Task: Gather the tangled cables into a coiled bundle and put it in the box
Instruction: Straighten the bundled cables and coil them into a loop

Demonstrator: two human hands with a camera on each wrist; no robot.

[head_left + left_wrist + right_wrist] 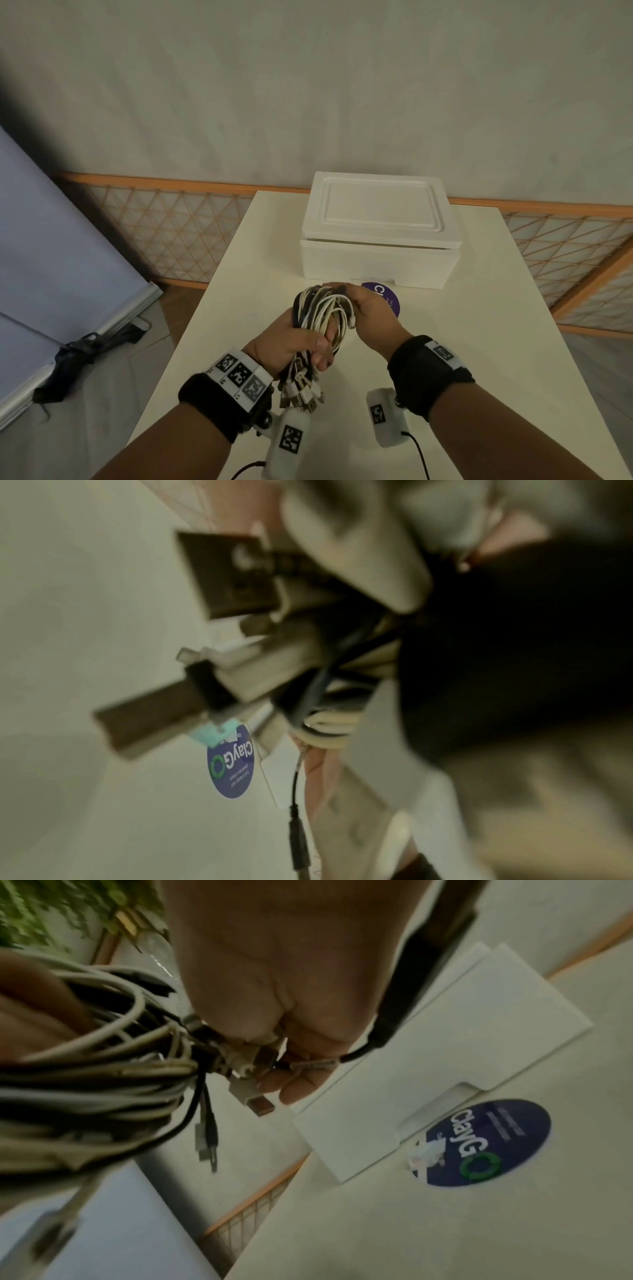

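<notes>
We see both hands raised above the cream worktop (479, 342), sharing one coiled bundle of cables (322, 313) made of white and black leads. The left hand (291, 339) has its fingers and thumb curled around the lower part of the bundle, where the loops are gathered tight; below its grip a cluster of USB plugs (301, 394) hangs down toward the wrist. In the left wrist view these plugs (226, 574) fill the picture, blurred, so we cannot tell their types apart. The right hand (371, 313) cups the upper right side of the loops, fingers wrapped over the far end of the coil. The right wrist view shows the looped leads (103, 1074) in close-up, with the left hand (291, 974) beyond them and a few connectors dangling under it.

The bundle is in the air, not touching the worktop, just in front of the white foam box (380, 233). The box stands at the far end of the worktop with its lid (382, 209) on. A round purple sticker (385, 296) reading "ClayGo" lies flat on the worktop between the box and the hands, partly hidden by the right hand.

Both wrists carry black bands with printed marker tags.
</notes>
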